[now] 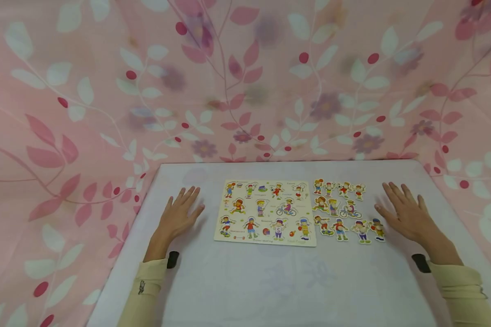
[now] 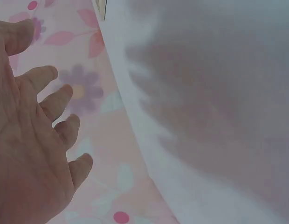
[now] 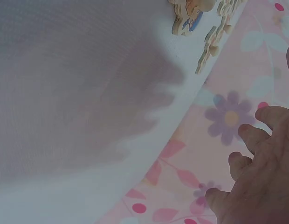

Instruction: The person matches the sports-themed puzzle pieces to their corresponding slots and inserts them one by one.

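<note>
My left hand (image 1: 179, 220) is held palm down with spread fingers, to the left of a wooden puzzle board (image 1: 245, 232) printed with sporting children. On the other side, my right hand (image 1: 407, 217) is likewise spread, just right of several loose puzzle pieces (image 1: 341, 229) shaped like child figures. These pieces lie in three rows beside the board. Neither hand holds anything. In the left wrist view the left palm (image 2: 30, 144) hangs above its shadow. Some wooden pieces (image 3: 185, 18) with small knobs show at the top of the right wrist view, away from the right hand (image 3: 263, 172).
A white cloth (image 1: 237, 281) covers the table. Behind it and along the sides hangs a pink floral curtain (image 1: 245, 91). A small dark object (image 1: 173, 260) sits at the left wrist, and another dark object (image 1: 421, 263) at the right wrist.
</note>
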`<action>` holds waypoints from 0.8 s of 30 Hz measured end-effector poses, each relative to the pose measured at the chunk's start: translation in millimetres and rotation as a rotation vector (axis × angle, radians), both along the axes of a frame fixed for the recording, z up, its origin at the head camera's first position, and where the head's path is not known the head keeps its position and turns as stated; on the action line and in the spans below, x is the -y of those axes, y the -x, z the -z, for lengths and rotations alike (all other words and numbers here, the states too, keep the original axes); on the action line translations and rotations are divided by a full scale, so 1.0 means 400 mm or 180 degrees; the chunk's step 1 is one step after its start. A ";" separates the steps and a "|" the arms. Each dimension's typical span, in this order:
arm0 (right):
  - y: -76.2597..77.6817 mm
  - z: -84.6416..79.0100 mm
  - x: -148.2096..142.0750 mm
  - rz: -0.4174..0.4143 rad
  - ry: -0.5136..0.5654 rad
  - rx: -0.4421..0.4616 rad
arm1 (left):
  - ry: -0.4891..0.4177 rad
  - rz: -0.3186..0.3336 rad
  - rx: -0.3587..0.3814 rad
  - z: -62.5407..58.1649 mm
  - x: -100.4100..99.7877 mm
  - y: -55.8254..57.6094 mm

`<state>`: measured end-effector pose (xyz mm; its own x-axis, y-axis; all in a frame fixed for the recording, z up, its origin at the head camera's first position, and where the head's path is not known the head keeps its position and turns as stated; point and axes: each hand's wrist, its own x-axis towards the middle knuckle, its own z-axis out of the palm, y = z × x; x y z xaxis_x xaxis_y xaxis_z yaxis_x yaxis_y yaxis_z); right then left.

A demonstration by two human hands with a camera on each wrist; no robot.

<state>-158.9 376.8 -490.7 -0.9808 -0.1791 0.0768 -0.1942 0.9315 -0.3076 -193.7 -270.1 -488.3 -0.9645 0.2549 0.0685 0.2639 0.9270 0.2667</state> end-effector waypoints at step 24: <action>-0.012 -0.002 0.005 0.0022 0.0003 0.0010 | -0.0302 0.0493 0.0772 0.022 -0.068 0.089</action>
<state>-154.3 374.7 -489.8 -0.9823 -0.1722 0.0739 -0.1867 0.9325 -0.3091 -229.2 -243.1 -496.9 -0.9058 0.4038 -0.1287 0.3183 0.8486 0.4227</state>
